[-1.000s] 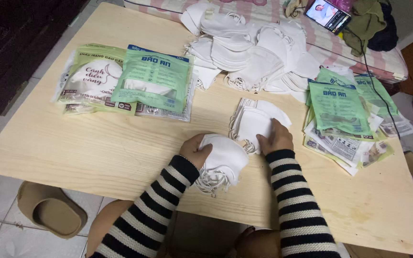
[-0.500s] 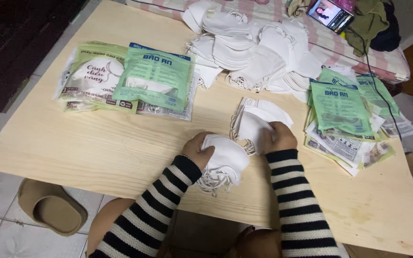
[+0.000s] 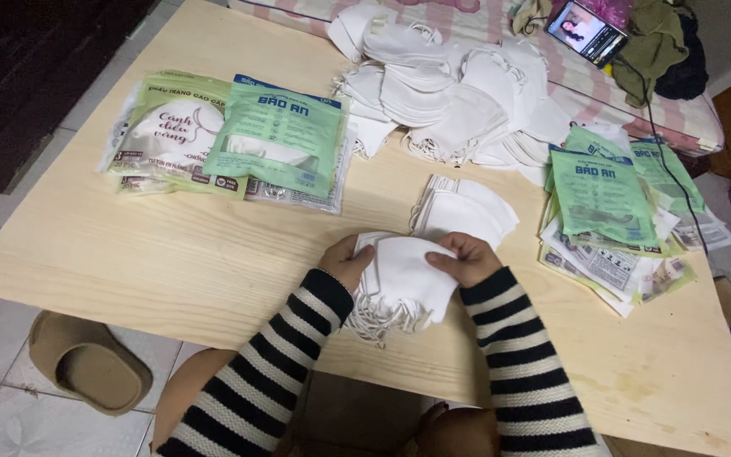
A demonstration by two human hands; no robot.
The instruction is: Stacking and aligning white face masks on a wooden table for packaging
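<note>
Both hands were on the bundle of white masks [image 3: 406, 275] at the near edge of the surface [image 3: 171, 262]. The left hand [image 3: 347, 261] was closed on its left side, fingers curled under and thumb on top; the right hand [image 3: 465, 256] pinched the top right corner, fingers folded over the cloth. Elastic ear loops [image 3: 374, 317] spilled loose from the bottom of the bundle, toward the person's striped sleeves [image 3: 518, 364].

Just behind the hands lay a small stack of folded masks [image 3: 467, 210], nearly touching the bundle. Farther back, a big loose heap of white masks [image 3: 450, 93] sprawled across the far side. Green filled packets [image 3: 239, 144] sat well to the left, and a fanned pile of green packets [image 3: 607, 203] lay to the right. A phone [image 3: 587, 30] rested on the bed [image 3: 704, 127] beyond; a slipper [image 3: 86, 364] was on the floor.

The risk, as I judged it: those dangling loops could snag or tangle, and a loose pinch on one corner could let the bundle fan apart and slide off the near edge.
</note>
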